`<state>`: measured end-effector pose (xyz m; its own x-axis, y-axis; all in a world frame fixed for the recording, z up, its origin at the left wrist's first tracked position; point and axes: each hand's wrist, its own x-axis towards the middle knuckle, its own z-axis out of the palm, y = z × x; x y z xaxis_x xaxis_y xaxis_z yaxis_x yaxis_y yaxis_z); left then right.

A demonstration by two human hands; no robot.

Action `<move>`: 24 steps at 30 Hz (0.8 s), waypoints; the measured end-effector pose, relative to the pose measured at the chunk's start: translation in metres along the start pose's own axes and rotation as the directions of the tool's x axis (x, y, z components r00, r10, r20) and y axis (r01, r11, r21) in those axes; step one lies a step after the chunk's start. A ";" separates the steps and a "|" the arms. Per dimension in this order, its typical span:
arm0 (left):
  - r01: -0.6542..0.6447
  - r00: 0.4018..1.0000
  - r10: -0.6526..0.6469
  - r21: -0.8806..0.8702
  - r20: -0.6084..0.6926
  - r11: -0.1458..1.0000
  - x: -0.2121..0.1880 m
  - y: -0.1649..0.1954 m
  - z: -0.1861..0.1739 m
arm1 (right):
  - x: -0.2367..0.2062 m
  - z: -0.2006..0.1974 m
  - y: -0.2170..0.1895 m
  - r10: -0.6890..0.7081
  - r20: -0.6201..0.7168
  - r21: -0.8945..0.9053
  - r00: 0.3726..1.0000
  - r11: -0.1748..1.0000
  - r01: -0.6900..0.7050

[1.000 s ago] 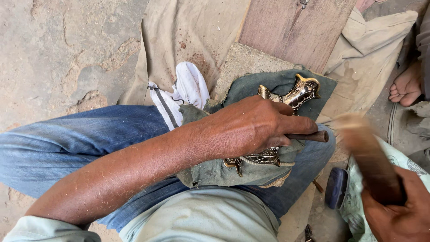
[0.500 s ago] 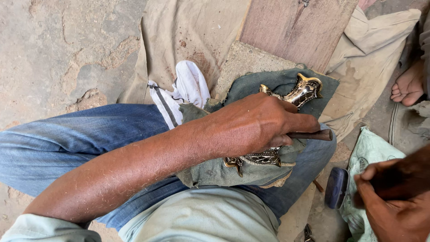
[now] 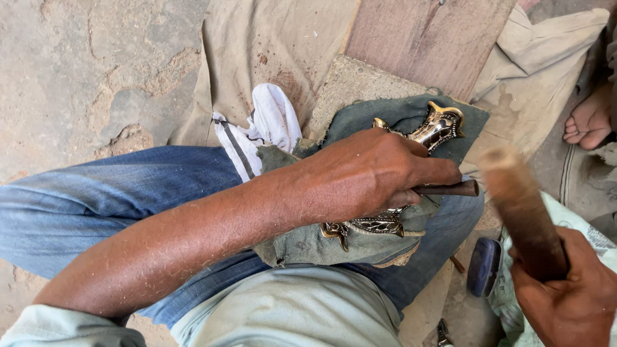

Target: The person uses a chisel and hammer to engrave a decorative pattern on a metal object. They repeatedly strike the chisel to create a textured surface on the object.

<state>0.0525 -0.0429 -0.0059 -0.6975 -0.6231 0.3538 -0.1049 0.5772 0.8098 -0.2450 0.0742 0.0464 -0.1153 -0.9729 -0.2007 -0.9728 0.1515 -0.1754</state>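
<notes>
The left hand's fingers (image 3: 411, 196) are clenched round a thin dark metal rod (image 3: 450, 189), a punch-like tool whose blunt end juts toward 3 o'clock. The left hand (image 3: 366, 173) lies across an ornate brass piece (image 3: 437, 127), shiny, cast with raised scrollwork and dark recesses; its scalloped head shows at 1 o'clock of the knuckles and a lacy lower edge at 6 o'clock, under the palm. The piece rests on a frayed grey-green cloth (image 3: 392, 115), coarse like worn denim, draped over the person's lap.

The right hand (image 3: 565, 295), at 4 o'clock of the left, grips the lower end of a brown wooden mallet handle (image 3: 520, 205), round and smooth, its upper end blurred by motion. Half a second earlier that hand sat low near the frame's corner with the wood barely showing; now the stick stands raised, its top near the rod's end. The left hand and brass piece have not shifted.

Around them: blue jeans (image 3: 96, 212) across the lower left, a white rag with dark stripes (image 3: 263, 125) at 10 o'clock of the left hand, a stone block (image 3: 360, 83) under the cloth, a reddish wooden plank (image 3: 430, 38) at 12 o'clock, tan sacking (image 3: 270, 45) over cracked earth floor (image 3: 83, 71). A dark blue rounded object (image 3: 483, 266) lies just beside the right wrist. Another person's bare foot (image 3: 588, 122) shows at the right edge.
</notes>
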 end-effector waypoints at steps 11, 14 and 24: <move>0.040 0.996 -0.042 -0.031 -0.073 0.999 -0.005 -0.001 0.004 | 0.001 0.007 0.050 0.105 -0.044 0.170 0.994 0.981 -0.096; 0.059 0.997 -0.061 -0.033 -0.046 0.998 -0.004 0.001 0.004 | 0.006 -0.013 0.038 0.054 0.084 -0.058 0.995 0.997 -0.050; 0.237 0.880 -0.335 -0.302 -0.336 0.924 -0.032 0.002 -0.001 | 0.003 0.064 0.052 0.303 0.145 0.675 0.942 0.665 -0.318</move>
<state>0.0754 -0.0226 -0.0148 -0.3405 -0.9194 0.1971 -0.0479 0.2263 0.9729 -0.2831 0.0898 -0.0250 -0.3739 -0.8450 -0.3823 -0.4748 0.5285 -0.7038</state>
